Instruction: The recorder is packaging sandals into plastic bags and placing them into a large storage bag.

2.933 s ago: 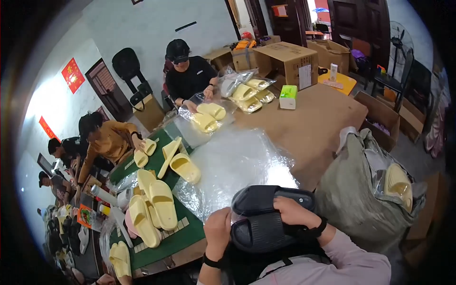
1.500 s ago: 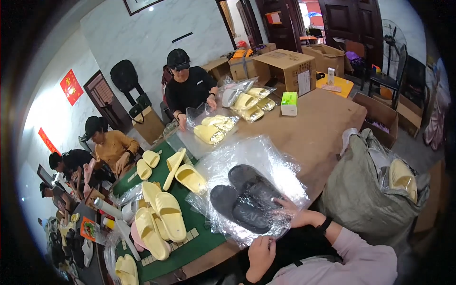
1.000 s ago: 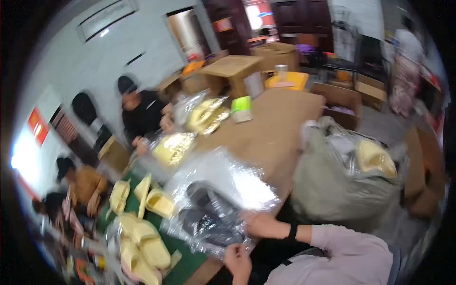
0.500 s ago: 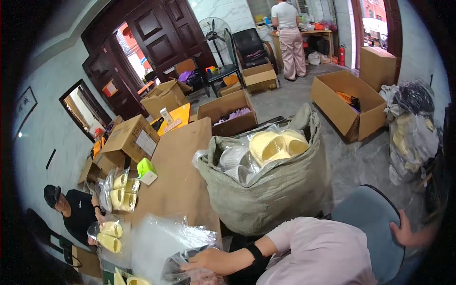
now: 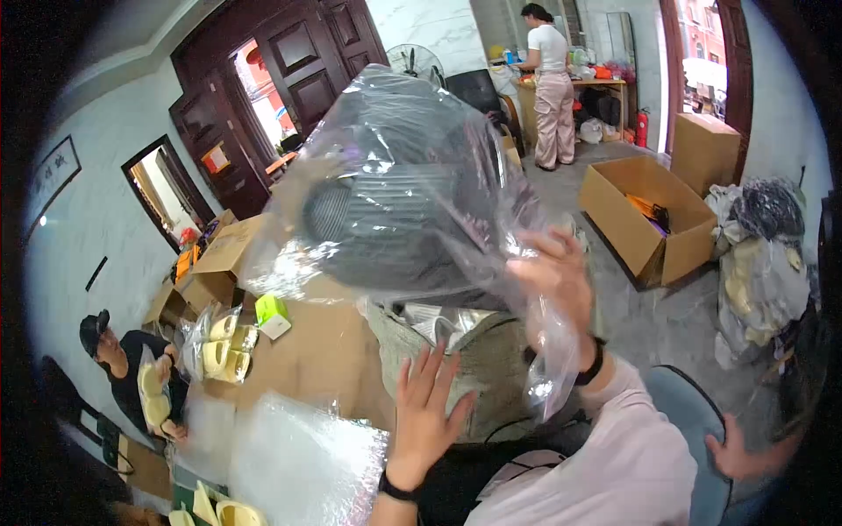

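Observation:
A clear plastic bag (image 5: 491,158) hangs raised above the table and the sack, with a pair of dark grey ribbed slippers (image 5: 395,197) inside. My right hand (image 5: 561,280) grips the bag's right side, and loose film trails below the fingers. Lower down, my left hand (image 5: 427,408) is open with fingers spread, apart from the bag and in front of the sack. That green-grey woven sack (image 5: 517,373) is partly hidden behind the bag and my hands; pale wrapped items show at its mouth. To the left of my left hand lies a stack of clear plastic bags (image 5: 298,456).
Yellow slippers (image 5: 239,514) lie at the near table edge, and bagged yellow slippers (image 5: 226,351) further along. A co-worker (image 5: 140,377) at left holds another bagged yellow pair. An open carton (image 5: 618,197), a blue-grey chair (image 5: 688,430) and another person's hand (image 5: 728,449) are right.
My right hand has lifted the bag with dark slippers from the near table up over the sack. My left hand shows open near the sack. The co-worker has raised a bagged yellow pair.

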Motion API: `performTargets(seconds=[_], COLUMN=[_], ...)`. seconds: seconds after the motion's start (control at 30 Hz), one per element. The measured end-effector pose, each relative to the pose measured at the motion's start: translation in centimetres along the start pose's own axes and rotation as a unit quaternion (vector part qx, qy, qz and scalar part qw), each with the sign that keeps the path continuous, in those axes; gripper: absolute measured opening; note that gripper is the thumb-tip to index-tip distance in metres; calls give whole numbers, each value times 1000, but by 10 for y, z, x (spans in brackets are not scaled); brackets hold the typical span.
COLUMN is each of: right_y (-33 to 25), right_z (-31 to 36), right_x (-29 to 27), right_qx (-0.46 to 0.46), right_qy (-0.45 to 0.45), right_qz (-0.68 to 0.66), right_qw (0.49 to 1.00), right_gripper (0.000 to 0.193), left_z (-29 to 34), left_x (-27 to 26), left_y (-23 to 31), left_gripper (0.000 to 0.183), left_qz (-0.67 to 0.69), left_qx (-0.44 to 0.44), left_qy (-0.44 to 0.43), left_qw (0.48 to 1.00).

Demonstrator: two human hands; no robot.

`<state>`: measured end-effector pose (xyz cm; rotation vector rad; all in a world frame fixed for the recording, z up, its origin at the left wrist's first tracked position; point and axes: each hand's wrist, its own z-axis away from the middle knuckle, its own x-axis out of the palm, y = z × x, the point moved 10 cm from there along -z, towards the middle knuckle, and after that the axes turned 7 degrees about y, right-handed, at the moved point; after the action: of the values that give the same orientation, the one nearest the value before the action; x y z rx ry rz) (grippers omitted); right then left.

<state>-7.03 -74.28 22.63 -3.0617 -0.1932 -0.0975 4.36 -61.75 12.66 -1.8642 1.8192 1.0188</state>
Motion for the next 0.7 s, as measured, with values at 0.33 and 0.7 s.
performTargets(seconds=[0.33, 0.7], right_y=[59, 34], right_z=[-55, -49], right_x=[10, 45], right_qx=[-117, -237], right_qy=[-224, -251], right_qz=[138, 7], right_qw=[958, 939], right_gripper=[10, 6], left_z=[-6, -14], left_x=[35, 3], left_y=[-16, -5], left_gripper=[26, 15], left_qz=[4, -34], left_qx=[20, 69], left_qy=[-106, -45], left_qw=[994, 996])
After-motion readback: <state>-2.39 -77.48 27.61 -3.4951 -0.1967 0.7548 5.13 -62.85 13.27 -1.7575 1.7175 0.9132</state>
